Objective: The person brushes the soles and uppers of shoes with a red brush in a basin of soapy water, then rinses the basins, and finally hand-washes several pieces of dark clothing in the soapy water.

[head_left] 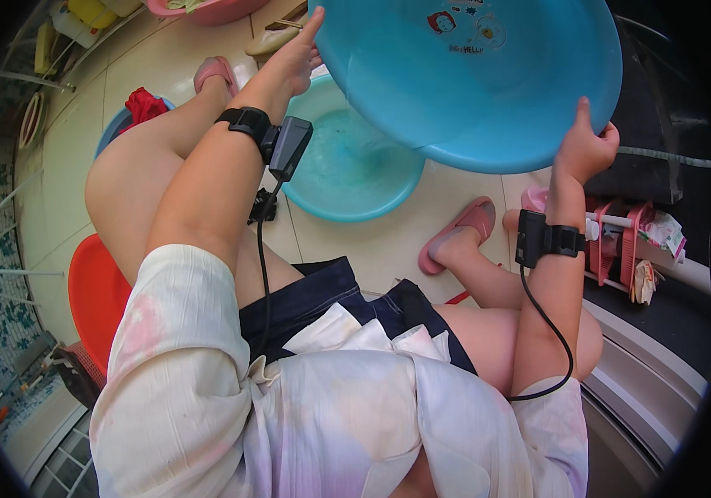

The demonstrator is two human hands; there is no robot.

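Note:
A large blue basin (488, 100) with printed cartoon figures inside hangs tilted in front of me, between my hands. My left hand (296, 62) is at its left rim, thumb up, the other fingers partly hidden. At the lower right rim, my right hand (585, 151) grips with the thumb over the edge and the fingers curled. Below it, on the floor, a lighter turquoise basin (355, 203) holds water with a disturbed surface. A clear stream seems to fall into it from the blue basin's lower left side. Black devices are strapped to both my wrists.
To the left, a red plastic seat or tub (94, 290) stands near a blue container holding red cloth (144, 108). A pink basin (210, 10) sits at the far side. Pink slippers (465, 232) are on my feet. On the right stands a small pink-and-white rack (621, 241).

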